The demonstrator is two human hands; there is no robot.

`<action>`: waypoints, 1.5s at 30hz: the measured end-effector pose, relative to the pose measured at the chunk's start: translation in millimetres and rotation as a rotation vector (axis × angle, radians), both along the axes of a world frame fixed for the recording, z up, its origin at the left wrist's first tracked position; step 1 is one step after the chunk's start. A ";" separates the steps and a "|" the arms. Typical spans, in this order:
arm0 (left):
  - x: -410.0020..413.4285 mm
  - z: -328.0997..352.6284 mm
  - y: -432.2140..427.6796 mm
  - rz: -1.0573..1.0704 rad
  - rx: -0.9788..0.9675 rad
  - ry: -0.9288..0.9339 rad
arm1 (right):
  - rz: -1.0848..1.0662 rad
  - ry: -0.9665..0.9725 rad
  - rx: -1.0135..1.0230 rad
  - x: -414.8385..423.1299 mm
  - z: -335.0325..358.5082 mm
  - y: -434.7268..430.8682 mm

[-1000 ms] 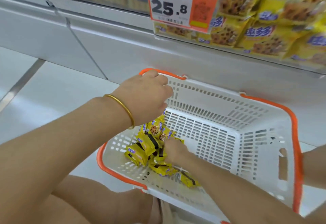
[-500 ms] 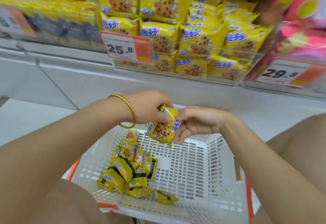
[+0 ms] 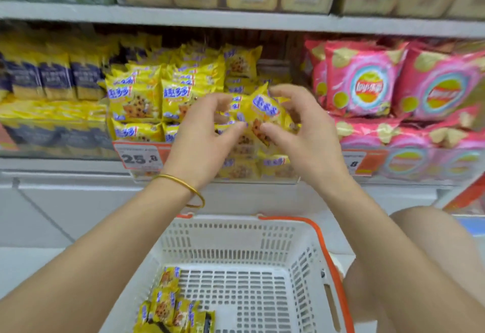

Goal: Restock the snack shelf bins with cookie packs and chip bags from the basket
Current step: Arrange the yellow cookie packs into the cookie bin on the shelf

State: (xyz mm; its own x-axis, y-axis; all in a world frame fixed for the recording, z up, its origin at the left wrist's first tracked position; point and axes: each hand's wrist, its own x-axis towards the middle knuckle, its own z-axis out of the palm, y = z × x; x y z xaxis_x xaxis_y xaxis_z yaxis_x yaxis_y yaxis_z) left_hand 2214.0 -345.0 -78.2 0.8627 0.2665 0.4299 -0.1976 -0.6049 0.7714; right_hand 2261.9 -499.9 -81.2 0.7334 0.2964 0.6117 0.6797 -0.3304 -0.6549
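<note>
Both hands raise a yellow cookie pack to the snack shelf, above the basket.

Lowest and nearest, the white basket (image 3: 262,233) with an orange rim holds a few cookie packs (image 3: 170,306) in its near left corner. Both forearms reach up and forward, with a gold bangle (image 3: 183,185) on the left wrist. The left hand (image 3: 202,135) and right hand (image 3: 301,128) face each other, fingers and thumbs curled round the held pack (image 3: 262,109) between them, in front of the bin of matching packs (image 3: 136,101). A price tag (image 3: 140,158) reads 25.8. The pink chip bags (image 3: 367,86) to the right are marked Lay's.
</note>
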 end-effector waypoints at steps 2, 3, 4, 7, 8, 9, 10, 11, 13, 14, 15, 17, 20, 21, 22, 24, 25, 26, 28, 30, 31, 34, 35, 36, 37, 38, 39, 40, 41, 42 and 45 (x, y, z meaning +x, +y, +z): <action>8.5 5.8 7.6 0.126 0.381 -0.161 | -0.212 -0.161 -0.166 23.2 15.4 12.1; 12.9 7.8 11.5 0.156 0.532 -0.193 | -0.299 -0.192 -0.286 39.2 20.7 20.1; 17.7 8.5 14.4 0.180 0.647 -0.201 | -0.370 -0.189 -0.397 57.0 24.2 29.0; 32.3 4.8 20.7 0.214 0.852 -0.146 | -0.541 -0.112 -0.548 107.4 30.0 51.9; 35.8 2.6 21.9 0.212 0.893 -0.120 | -0.578 -0.080 -0.544 120.4 32.4 56.7; 39.0 -0.1 23.4 0.210 0.928 -0.100 | -0.600 -0.047 -0.535 132.6 34.9 60.5; 42.1 -2.6 24.5 0.210 0.953 -0.086 | -0.615 -0.015 -0.531 144.1 37.4 63.8; 44.8 -4.6 25.3 0.209 0.968 -0.081 | -0.629 0.012 -0.531 155.3 39.9 67.1; 49.5 -7.4 25.6 0.215 0.980 -0.086 | -0.649 0.058 -0.545 176.3 43.9 73.8; 51.3 -8.4 25.3 0.222 0.984 -0.091 | -0.643 0.072 -0.556 185.7 44.7 76.7; 53.0 -9.0 24.7 0.228 0.987 -0.098 | -0.633 0.076 -0.569 194.5 44.7 78.4; 55.0 -9.9 24.3 0.240 0.996 -0.111 | -0.630 0.057 -0.595 208.6 43.8 79.2; 55.6 -12.8 26.5 0.256 1.023 -0.125 | -0.596 0.037 -0.632 224.9 39.3 78.6; 55.6 -13.9 27.2 0.257 1.032 -0.127 | -0.577 0.025 -0.625 229.8 38.1 78.1; 55.5 -14.8 27.8 0.256 1.039 -0.128 | -0.558 0.014 -0.605 234.0 37.3 77.1; 55.9 -15.5 28.6 0.258 1.042 -0.134 | -0.520 0.027 -0.559 239.7 37.1 74.8; 56.1 -15.5 28.6 0.261 1.041 -0.136 | -0.504 0.042 -0.533 240.9 37.3 73.8; 56.1 -15.4 28.6 0.262 1.041 -0.136 | -0.491 0.060 -0.497 241.9 37.8 73.1; 56.6 -15.3 28.7 0.263 1.041 -0.139 | -0.470 0.091 -0.415 240.8 38.8 73.4; 56.8 -15.7 29.0 0.261 1.041 -0.138 | -0.456 0.088 -0.398 237.0 38.7 75.2; 56.8 -16.2 29.2 0.260 1.040 -0.138 | -0.473 0.071 -0.429 235.8 38.0 75.6; 56.5 -16.9 30.3 0.254 1.040 -0.139 | -0.685 -0.096 -0.689 224.7 38.3 77.8; 56.5 -16.8 30.7 0.252 1.041 -0.138 | -0.731 -0.152 -0.744 220.6 38.1 78.9; 56.3 -16.8 30.9 0.250 1.041 -0.134 | -0.739 -0.165 -0.779 217.2 36.9 81.0; 56.4 -16.7 31.3 0.248 1.042 -0.131 | -0.718 -0.139 -0.798 215.4 35.0 83.6; 56.5 -16.6 31.5 0.245 1.044 -0.126 | -0.680 -0.091 -0.808 212.9 33.9 85.3; 56.4 -16.6 31.7 0.242 1.048 -0.123 | -0.635 -0.035 -0.811 211.0 33.0 87.1; 56.2 -16.8 31.8 0.238 1.051 -0.117 | -0.596 0.015 -0.811 209.0 33.6 87.7; 56.4 -17.0 32.2 0.234 1.053 -0.112 | -0.566 0.055 -0.803 207.9 35.5 87.1; 56.6 -16.8 32.6 0.230 1.053 -0.109 | -0.542 0.087 -0.792 205.8 38.4 86.0; 54.8 -15.5 33.7 0.205 1.058 -0.120 | -0.499 0.181 -0.783 193.7 46.8 80.8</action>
State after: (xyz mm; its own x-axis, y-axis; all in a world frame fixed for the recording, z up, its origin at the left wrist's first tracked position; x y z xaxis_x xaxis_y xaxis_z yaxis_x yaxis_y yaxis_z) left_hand 2268.8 -311.4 -93.7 0.7807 -0.1546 0.6055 -0.0565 -0.9824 -0.1780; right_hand 2455.7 -419.1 -34.5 0.9506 0.2007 0.2367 0.2508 -0.9460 -0.2053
